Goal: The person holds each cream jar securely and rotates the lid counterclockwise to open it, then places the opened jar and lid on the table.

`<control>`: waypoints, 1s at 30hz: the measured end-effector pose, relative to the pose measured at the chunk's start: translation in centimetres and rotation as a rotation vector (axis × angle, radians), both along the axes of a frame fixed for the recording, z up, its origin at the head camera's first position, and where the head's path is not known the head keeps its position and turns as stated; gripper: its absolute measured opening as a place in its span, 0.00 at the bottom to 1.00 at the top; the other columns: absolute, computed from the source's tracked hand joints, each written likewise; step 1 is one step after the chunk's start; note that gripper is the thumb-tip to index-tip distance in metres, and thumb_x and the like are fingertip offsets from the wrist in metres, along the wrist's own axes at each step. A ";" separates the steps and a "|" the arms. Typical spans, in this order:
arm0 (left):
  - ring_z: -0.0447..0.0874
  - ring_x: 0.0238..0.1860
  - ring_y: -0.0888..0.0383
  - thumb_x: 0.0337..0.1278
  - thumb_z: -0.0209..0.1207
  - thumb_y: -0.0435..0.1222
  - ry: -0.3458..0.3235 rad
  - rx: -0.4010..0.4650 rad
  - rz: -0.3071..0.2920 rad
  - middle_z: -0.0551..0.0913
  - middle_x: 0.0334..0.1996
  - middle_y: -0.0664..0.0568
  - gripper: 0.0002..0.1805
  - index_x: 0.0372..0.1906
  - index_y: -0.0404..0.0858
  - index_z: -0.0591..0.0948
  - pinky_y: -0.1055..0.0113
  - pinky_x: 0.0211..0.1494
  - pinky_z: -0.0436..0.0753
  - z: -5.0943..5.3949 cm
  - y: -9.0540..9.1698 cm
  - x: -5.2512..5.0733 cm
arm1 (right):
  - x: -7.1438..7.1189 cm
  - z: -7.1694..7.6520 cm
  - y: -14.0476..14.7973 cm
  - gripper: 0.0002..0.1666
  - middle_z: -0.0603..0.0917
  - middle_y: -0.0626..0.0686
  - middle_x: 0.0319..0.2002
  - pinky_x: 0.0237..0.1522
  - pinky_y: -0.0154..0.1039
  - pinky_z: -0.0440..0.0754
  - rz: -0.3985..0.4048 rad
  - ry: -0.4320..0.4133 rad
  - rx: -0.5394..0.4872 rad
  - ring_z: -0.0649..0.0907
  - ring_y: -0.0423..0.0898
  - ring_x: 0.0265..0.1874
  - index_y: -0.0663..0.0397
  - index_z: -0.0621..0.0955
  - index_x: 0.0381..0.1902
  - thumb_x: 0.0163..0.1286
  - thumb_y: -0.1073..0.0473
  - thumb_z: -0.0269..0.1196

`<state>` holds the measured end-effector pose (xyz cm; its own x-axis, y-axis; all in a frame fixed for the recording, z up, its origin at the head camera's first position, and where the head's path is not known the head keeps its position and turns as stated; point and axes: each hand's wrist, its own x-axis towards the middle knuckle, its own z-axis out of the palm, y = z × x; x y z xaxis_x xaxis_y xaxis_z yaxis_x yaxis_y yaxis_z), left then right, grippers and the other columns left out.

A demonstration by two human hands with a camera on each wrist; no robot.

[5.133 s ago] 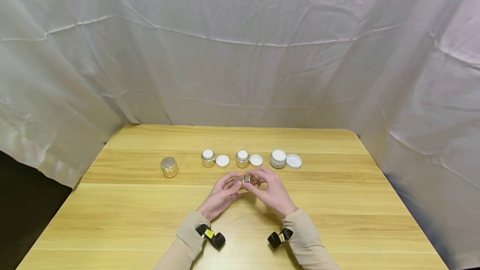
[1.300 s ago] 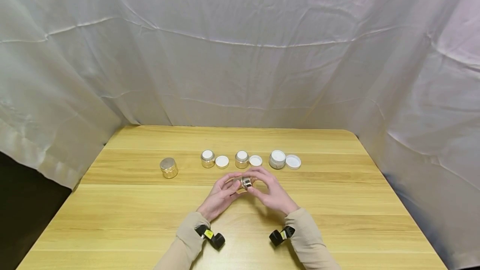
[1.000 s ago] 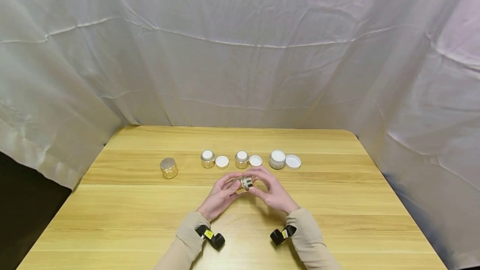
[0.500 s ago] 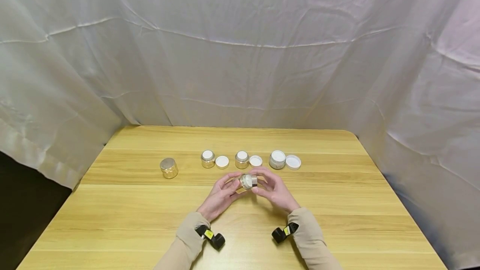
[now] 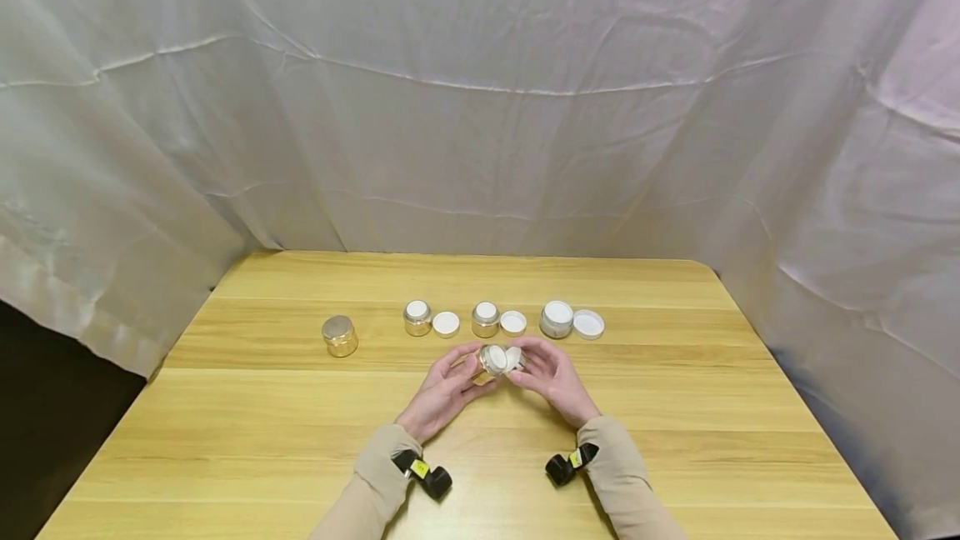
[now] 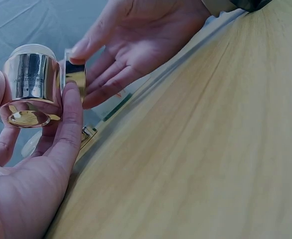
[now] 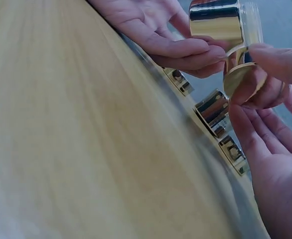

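Above the table's middle, my left hand (image 5: 442, 394) grips a small shiny gold cosmetic jar (image 5: 492, 359) round its sides. The jar tips toward the right, and its white top shows. Fingers and thumb of my right hand (image 5: 557, 386) pinch the jar's lid (image 5: 514, 358) at its edge, its white inside facing the jar. In the left wrist view the gold lid (image 6: 75, 72) stands on edge close beside the jar (image 6: 34, 77). From the right wrist, the lid's mirror-like outside (image 7: 240, 79) shows; whether lid and jar still touch, I cannot tell.
Beyond the hands stand two gold jars (image 5: 417, 325) (image 5: 485, 327) and a wider silvery jar (image 5: 557, 325), uncovered with white tops. Upturned lids (image 5: 446, 324) (image 5: 513, 323) (image 5: 588, 324) lie to their right. A capped gold jar (image 5: 341, 337) stands at left on the wooden table (image 5: 262, 423).
The lid has come off the held jar and moved slightly right in my right hand, turning its white inside into view. The left hand keeps its grip; the jars on the table stay put.
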<state>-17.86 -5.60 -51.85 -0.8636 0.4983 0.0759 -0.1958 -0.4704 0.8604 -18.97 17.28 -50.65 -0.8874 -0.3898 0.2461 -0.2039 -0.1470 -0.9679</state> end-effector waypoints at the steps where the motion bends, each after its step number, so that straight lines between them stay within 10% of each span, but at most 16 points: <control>1: 0.80 0.60 0.61 0.78 0.47 0.37 -0.002 0.000 0.001 0.78 0.59 0.56 0.15 0.62 0.48 0.74 0.58 0.70 0.80 0.0 0.0 0.0 | -0.1 -0.1 0.0 0.35 0.77 0.70 0.61 0.65 0.28 0.78 -0.013 -0.003 0.006 0.81 0.34 0.58 0.80 0.67 0.62 0.60 0.72 0.69; 8: 0.78 0.62 0.60 0.76 0.48 0.30 -0.002 0.014 0.001 0.79 0.59 0.56 0.17 0.61 0.47 0.76 0.53 0.73 0.77 -0.2 0.0 -0.1 | -0.2 -0.9 0.3 0.41 0.78 0.68 0.61 0.61 0.23 0.79 -0.115 0.019 0.115 0.82 0.34 0.55 0.76 0.68 0.64 0.59 0.62 0.74; 17: 0.78 0.57 0.60 0.62 0.64 0.30 0.017 -0.091 0.050 0.77 0.58 0.55 0.31 0.69 0.30 0.70 0.69 0.63 0.83 0.0 0.1 0.2 | -0.5 -1.1 -0.3 0.39 0.72 0.73 0.66 0.69 0.35 0.76 -0.213 0.012 0.282 0.76 0.67 0.65 0.73 0.69 0.67 0.59 0.73 0.70; 30: 0.79 0.57 0.63 0.61 0.64 0.27 0.053 -0.112 0.032 0.75 0.60 0.52 0.35 0.70 0.20 0.64 0.72 0.65 0.81 0.0 0.2 0.2 | -0.2 -1.3 -1.0 0.35 0.83 0.63 0.55 0.66 0.59 0.77 -0.459 0.290 0.612 0.82 0.60 0.57 0.66 0.79 0.59 0.52 0.68 0.77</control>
<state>-17.69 -5.44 -51.84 -0.8756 0.4783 0.0672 -0.1350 -0.3758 0.9168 -19.17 16.33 -51.99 -0.9250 -0.1435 0.3520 -0.3702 0.5496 -0.7489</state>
